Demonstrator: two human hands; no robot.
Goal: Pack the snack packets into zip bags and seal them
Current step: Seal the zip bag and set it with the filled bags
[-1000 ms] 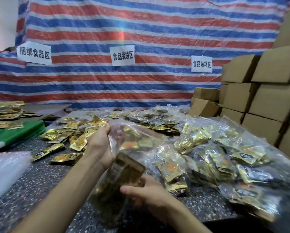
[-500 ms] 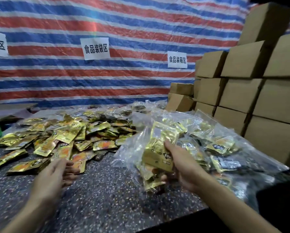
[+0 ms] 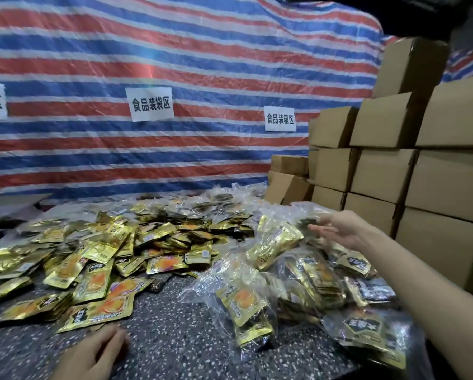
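Snack packets (image 3: 98, 242) in gold foil lie heaped loose on the left of the speckled table (image 3: 175, 325), with filled zip bags (image 3: 312, 275) piled on the right beside stacked cardboard boxes (image 3: 380, 171). From the head camera, the right hand (image 3: 345, 229) hovers over the bag pile, fingers straight, gripping nothing; the left hand (image 3: 92, 355) sits just before the loose heap, fingers relaxed and empty.

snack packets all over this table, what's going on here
A person is bagging snacks at a speckled table. Loose gold snack packets lie heaped on the left. Filled clear zip bags are piled on the right, beside stacked cardboard boxes. The right hand is open over the filled pile, gripping nothing. The left hand is open and empty, low by the near edge of the loose heap.
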